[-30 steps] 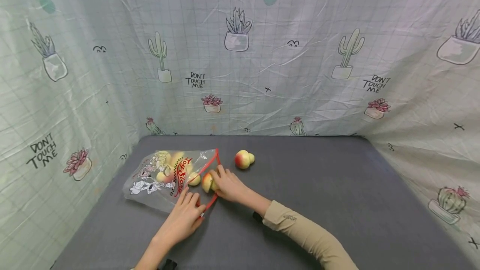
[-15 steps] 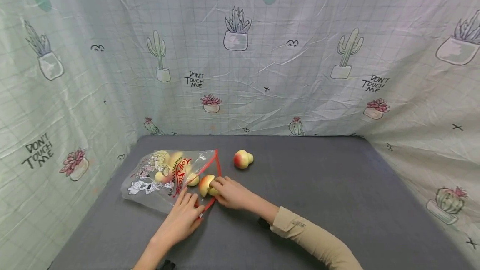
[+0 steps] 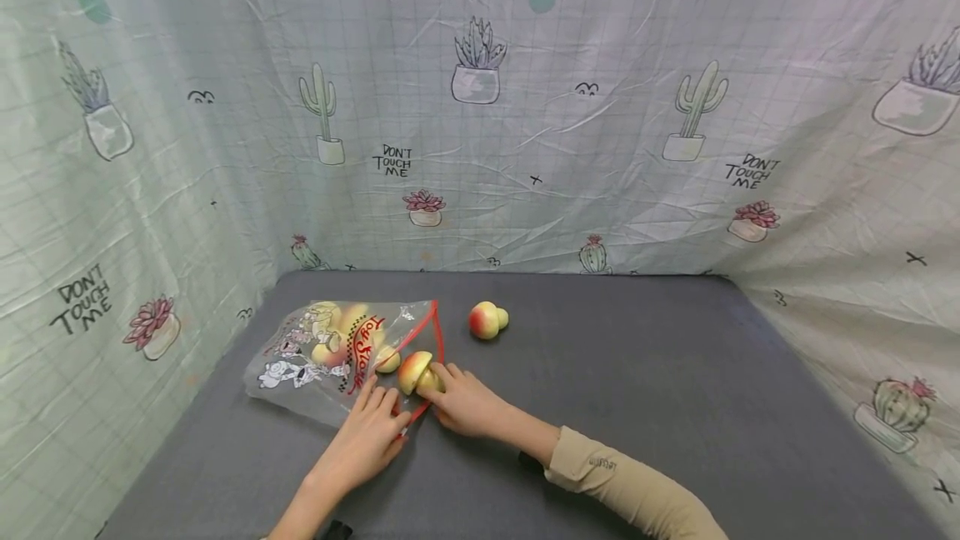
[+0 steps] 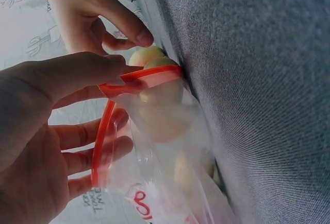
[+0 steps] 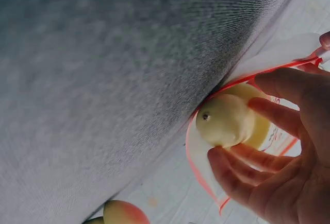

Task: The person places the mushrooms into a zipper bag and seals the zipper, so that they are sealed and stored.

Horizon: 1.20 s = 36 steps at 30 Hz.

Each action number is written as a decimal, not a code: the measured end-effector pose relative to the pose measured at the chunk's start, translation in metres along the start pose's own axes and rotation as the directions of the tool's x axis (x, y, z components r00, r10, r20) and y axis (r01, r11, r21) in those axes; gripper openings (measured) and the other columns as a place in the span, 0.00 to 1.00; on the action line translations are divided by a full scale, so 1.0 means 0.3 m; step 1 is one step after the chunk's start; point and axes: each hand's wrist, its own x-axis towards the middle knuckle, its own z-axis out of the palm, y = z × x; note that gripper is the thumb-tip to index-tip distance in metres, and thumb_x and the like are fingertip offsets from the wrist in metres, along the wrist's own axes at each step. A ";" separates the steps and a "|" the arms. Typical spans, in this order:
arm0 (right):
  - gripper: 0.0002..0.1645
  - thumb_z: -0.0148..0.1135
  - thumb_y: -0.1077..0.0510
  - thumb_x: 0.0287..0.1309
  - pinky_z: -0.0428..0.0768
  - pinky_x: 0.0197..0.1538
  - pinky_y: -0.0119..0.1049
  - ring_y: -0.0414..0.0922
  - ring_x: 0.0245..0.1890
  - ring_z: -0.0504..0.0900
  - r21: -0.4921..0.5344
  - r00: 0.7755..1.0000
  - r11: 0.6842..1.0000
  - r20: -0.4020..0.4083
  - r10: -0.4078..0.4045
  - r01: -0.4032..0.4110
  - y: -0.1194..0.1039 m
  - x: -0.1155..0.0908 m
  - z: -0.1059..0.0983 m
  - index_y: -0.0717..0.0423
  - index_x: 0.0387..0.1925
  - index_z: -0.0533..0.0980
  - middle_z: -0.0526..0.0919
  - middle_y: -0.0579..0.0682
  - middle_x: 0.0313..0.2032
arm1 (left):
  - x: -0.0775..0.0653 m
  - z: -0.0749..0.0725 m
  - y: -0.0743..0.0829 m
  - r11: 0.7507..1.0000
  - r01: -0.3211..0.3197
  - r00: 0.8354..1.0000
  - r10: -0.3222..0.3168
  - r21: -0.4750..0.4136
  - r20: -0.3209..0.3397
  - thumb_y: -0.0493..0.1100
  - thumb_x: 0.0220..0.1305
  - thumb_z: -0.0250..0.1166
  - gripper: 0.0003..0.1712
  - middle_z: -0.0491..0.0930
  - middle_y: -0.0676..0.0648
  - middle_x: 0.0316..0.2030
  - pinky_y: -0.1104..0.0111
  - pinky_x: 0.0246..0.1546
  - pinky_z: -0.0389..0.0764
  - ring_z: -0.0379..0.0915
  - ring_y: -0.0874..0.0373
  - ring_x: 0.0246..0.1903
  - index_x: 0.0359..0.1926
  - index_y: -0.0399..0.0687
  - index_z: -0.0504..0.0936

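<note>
A clear zip bag (image 3: 294, 374) with red trim and "Toy Story" print lies on the table's left half. My left hand (image 3: 365, 432) pinches its red mouth edge between thumb and fingers, as the left wrist view shows. Inside are several yellow and red toy mushrooms (image 3: 327, 355). Another toy mushroom (image 3: 415, 370) lies in the bag's mouth, cap toward the inside, its pale stem (image 5: 219, 118) facing out. My right hand (image 3: 467, 403) holds that stem with curled fingertips, right at the red rim.
One more toy mushroom (image 3: 486, 320) lies alone on the dark grey table (image 3: 637, 373), behind the right hand and right of the bag. A pale curtain (image 3: 525, 148) with cactus prints hangs around the back and sides.
My right hand has drawn slightly back toward me and to the right, the toy mushroom's stem turning with it at the bag's mouth. The left hand stays on the bag's edge.
</note>
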 end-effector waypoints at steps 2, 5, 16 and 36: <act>0.24 0.57 0.50 0.53 0.76 0.32 0.33 0.46 0.42 0.72 -0.014 1.000 1.000 0.006 0.014 -0.014 -0.002 0.000 0.003 0.44 0.54 0.70 0.68 0.54 0.54 | 0.001 0.002 0.002 1.000 0.000 1.000 0.000 0.002 0.001 0.46 0.35 0.72 0.12 0.68 0.49 0.29 0.49 0.57 0.62 0.64 0.53 0.33 0.24 0.52 0.78; 0.26 0.58 0.49 0.52 0.76 0.33 0.34 0.46 0.44 0.72 -0.022 0.999 0.999 0.007 0.035 -0.035 -0.003 0.006 0.003 0.44 0.55 0.70 0.68 0.55 0.55 | 0.002 0.003 0.002 1.000 -0.003 1.000 0.003 0.002 -0.003 0.46 0.35 0.71 0.12 0.68 0.48 0.30 0.49 0.57 0.62 0.64 0.52 0.34 0.24 0.52 0.78; 0.27 0.56 0.50 0.52 0.74 0.34 0.35 0.45 0.43 0.73 -0.061 0.998 0.997 0.033 0.056 -0.053 0.013 0.049 0.005 0.42 0.57 0.68 0.68 0.54 0.57 | 0.008 0.005 0.009 0.999 0.011 1.000 -0.012 0.041 0.027 0.46 0.34 0.70 0.14 0.72 0.44 0.31 0.48 0.53 0.65 0.68 0.48 0.36 0.28 0.49 0.80; 0.28 0.56 0.47 0.54 0.74 0.39 0.37 0.45 0.48 0.71 -0.066 0.998 0.997 0.051 0.040 -0.036 0.051 0.034 0.005 0.41 0.58 0.66 0.69 0.49 0.56 | 0.038 0.064 0.035 0.993 0.013 0.993 -0.027 0.118 0.117 0.54 0.43 0.67 0.15 0.76 0.46 0.31 0.50 0.45 0.67 0.71 0.50 0.35 0.30 0.51 0.83</act>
